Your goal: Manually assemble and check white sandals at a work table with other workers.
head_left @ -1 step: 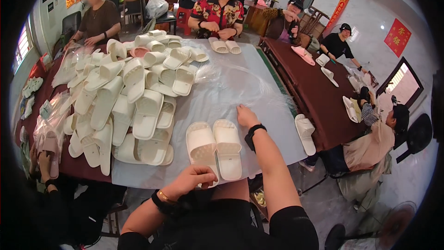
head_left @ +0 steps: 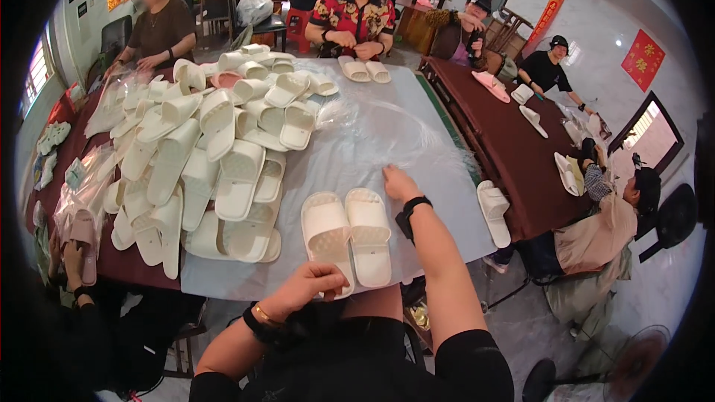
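Note:
A pair of cream-white slide slippers lies side by side on the table in front of me, toes pointing away: a left slipper (head_left: 325, 219) and a right slipper (head_left: 369, 238). My left hand (head_left: 316, 283) is closed at the heel of the left slipper, its fingers curled over the edge. Just past the right slipper's toe, my right hand (head_left: 400, 184) rests low over the pale sheet with its fingers drawn together. Whatever lies between those fingertips is too small to make out. Thin transparent plastic film (head_left: 417, 150) spreads over the sheet beyond that hand.
To the left rises a large heap of white slippers (head_left: 240, 171). A single white slipper (head_left: 493, 212) lies at the table's right edge. Another pair (head_left: 363, 70) sits at the far side, before a person in a patterned shirt. A dark red table (head_left: 514, 149) stands to the right, with co-workers along it.

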`<state>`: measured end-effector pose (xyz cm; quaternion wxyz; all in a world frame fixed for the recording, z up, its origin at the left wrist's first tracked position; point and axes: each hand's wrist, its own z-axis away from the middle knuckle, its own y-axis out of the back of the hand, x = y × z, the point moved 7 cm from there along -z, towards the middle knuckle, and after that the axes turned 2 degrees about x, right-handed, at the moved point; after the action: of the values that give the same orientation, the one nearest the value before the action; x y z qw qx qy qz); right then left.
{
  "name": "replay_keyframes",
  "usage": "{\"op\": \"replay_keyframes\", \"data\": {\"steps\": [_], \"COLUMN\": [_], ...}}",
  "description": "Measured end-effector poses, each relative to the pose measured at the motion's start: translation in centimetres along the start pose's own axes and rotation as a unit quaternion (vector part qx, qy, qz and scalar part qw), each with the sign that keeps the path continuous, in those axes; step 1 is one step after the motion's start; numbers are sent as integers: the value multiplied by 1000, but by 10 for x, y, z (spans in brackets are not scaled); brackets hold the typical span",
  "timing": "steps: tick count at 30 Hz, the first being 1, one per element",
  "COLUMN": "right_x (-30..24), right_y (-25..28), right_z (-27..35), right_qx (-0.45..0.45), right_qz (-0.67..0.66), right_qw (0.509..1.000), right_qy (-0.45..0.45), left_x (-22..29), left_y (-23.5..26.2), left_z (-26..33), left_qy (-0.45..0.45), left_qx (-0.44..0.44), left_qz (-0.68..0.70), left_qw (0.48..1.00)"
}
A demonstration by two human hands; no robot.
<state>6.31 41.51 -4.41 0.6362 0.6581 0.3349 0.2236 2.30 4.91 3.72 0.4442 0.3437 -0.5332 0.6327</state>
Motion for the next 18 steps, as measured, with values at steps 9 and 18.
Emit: {"op": "replay_keyframes", "data": {"steps": [9, 18], "right_x": [-46, -151], "right_y": [113, 87], "right_z": [78, 197], "right_qx": [125, -10], "right_qz": [-246, -391], "right_qw": [961, 911], "right_qy": [7, 129], "left_x": [-25, -26], "left_y": [32, 34], "left_z": [-9, -26], "left_qy": [7, -41], "left_qx": [138, 182], "left_qz": [127, 137], "left_qw": [982, 973]}}
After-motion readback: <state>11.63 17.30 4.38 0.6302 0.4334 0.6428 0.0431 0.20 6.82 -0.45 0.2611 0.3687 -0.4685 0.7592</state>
